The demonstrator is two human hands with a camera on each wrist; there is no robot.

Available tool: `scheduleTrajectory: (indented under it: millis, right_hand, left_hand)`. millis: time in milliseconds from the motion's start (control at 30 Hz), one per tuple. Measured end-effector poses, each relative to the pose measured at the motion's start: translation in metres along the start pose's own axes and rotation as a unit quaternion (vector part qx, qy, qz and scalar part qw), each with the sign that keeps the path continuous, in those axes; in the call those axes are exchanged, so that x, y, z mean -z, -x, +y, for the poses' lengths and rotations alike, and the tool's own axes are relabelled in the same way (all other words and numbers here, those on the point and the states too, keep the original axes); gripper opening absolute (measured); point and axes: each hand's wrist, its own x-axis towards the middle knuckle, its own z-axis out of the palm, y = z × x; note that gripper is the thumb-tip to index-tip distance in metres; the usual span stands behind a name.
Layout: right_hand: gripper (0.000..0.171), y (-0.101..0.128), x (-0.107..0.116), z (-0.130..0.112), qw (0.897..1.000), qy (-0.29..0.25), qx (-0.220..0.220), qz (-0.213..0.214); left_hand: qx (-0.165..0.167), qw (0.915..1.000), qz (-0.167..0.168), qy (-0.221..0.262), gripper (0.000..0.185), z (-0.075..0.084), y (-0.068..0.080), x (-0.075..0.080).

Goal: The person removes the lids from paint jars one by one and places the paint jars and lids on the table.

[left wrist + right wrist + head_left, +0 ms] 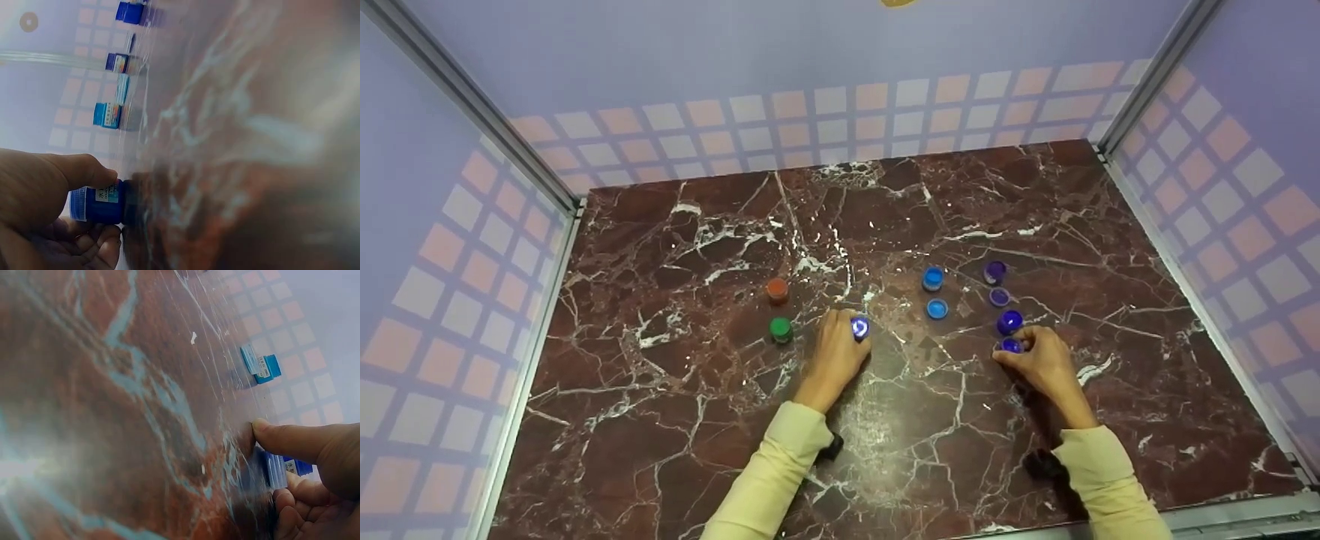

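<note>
My left hand (834, 349) grips a small dark blue paint jar (101, 203) between thumb and fingers. The jar is upright on the table, with a ribbed lid (79, 203) on top and a label on its side. Over on the right, my right hand (1044, 361) pinches a round blue lid (1012, 346) at the tabletop, thumb on one side and fingers on the other. Just beyond that lid stands an uncapped blue-violet paint jar (1010, 322). In the right wrist view the lid (276, 470) partly covers this jar.
Behind the right hand are a purple jar (994, 271) with its lid (999, 298). A light blue jar (933, 279) and its lid (937, 309) lie between the hands. Orange (777, 291) and green (781, 330) jars stand left of the left hand. Panels enclose the marbled table (675, 450).
</note>
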Motion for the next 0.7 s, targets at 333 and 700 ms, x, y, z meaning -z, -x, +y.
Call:
scheduleTrajectory:
  millis: [333,700]
  right_hand:
    - [0.044,0.003,-0.002,0.001,1.000,0.001,0.003,0.008]
    - [0.049,0.009,0.000,0.000,1.000,0.000,0.012,0.026]
  left_hand:
    - [-0.015,0.9997,-0.014,0.014,0.035,0.003,0.030,0.004]
    - [-0.051,0.9987,-0.003,-0.007,0.030,0.005,0.060,0.007]
